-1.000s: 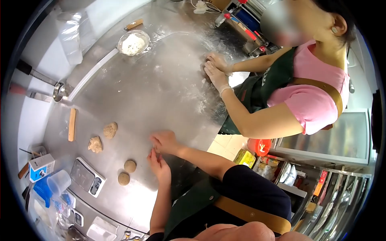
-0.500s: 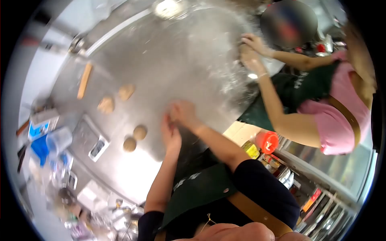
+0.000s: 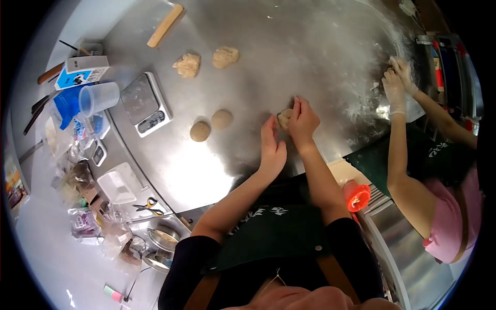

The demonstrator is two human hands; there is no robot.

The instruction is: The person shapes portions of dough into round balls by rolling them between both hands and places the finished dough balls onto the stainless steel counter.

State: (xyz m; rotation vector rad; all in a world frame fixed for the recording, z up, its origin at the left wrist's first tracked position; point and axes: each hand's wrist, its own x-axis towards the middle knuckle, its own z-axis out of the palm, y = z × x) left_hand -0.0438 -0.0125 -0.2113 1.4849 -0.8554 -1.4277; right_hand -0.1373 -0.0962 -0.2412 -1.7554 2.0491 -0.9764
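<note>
A small lump of dough (image 3: 283,119) lies between my hands over the steel table (image 3: 248,155). My right hand (image 3: 304,121) curls round its right side. My left hand (image 3: 272,148) is just to its left, fingers raised and the thumb apart, with nothing in it. Two smooth round dough balls, one speckled (image 3: 200,132) and one plainer (image 3: 222,119), sit side by side to the left. Farther back are two rough dough pieces, one on the left (image 3: 187,65) and one on the right (image 3: 226,57).
A digital scale (image 3: 146,104) and a wooden stick (image 3: 165,25) are at the left. Beyond the scale stand a clear plastic cup (image 3: 98,98), a white tray (image 3: 120,183) and scissors (image 3: 148,206). A co-worker's gloved hands (image 3: 397,85) work at the right.
The view has swung, so the table's things appear shifted. My hands have parted somewhat, and the dough between them now shows. The co-worker appears farther right.
</note>
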